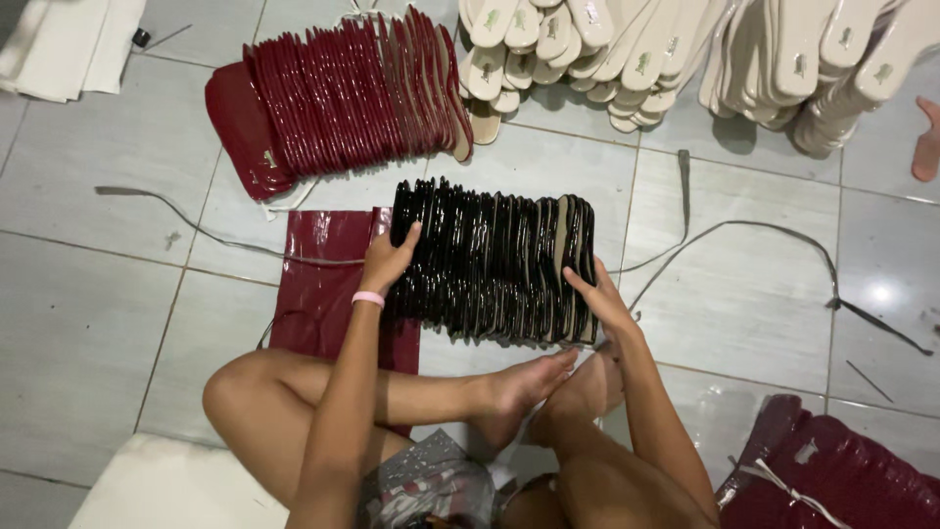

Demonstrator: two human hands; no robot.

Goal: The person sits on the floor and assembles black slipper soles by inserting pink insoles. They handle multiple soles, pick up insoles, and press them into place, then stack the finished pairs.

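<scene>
At the bottom of the frame the person sits on the tiled floor [88,323] with legs crossed, bare feet just below centre; a pale cushion or board [166,485] shows at the lower left, cut off by the edge. Just above the feet, at centre, stands the row of black insoles [494,264], packed upright on edge; the left hand [387,260] presses against its left end, fingers curled over the top of the first insole, and the right hand [599,299] clasps the right end, fingers flat along the last one; both hands squeeze the row between them. By my judgement the step in hand is gathering the row into one tight block; any lift would call for even pressure from both ends so the middle does not sag or spill. A dark red sheet [328,284] lies under the row's left part. Further up, a row of dark red insoles [343,98] leans at upper left; cream insoles [666,49] crowd the upper right, partly cut off. The bundle at lower right [842,470] is hard to identify.
</scene>
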